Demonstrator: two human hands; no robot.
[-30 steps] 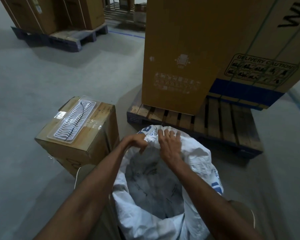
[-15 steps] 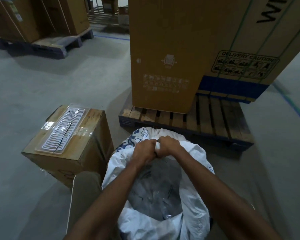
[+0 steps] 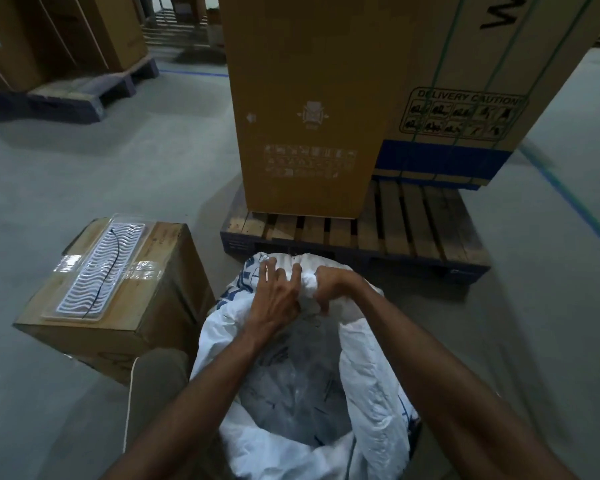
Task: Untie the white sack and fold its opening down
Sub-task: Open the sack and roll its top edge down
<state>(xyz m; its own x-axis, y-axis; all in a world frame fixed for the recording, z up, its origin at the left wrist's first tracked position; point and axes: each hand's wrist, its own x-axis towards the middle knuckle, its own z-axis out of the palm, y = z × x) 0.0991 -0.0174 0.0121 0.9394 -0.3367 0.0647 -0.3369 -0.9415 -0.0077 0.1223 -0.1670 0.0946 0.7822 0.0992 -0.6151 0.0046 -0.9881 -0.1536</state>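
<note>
White sack: stood on the floor between a small carton and a pallet, mouth open, far rim rolled outward. Since half a second earlier the left hand had uncurled from a fist; its fingers lay spread and straight, pressing the rolled rim. The right hand stayed curled, gripping bunched fabric at the rim, touching the left.

Grey floor carries white sack, taped carton, wooden pallet.
</note>
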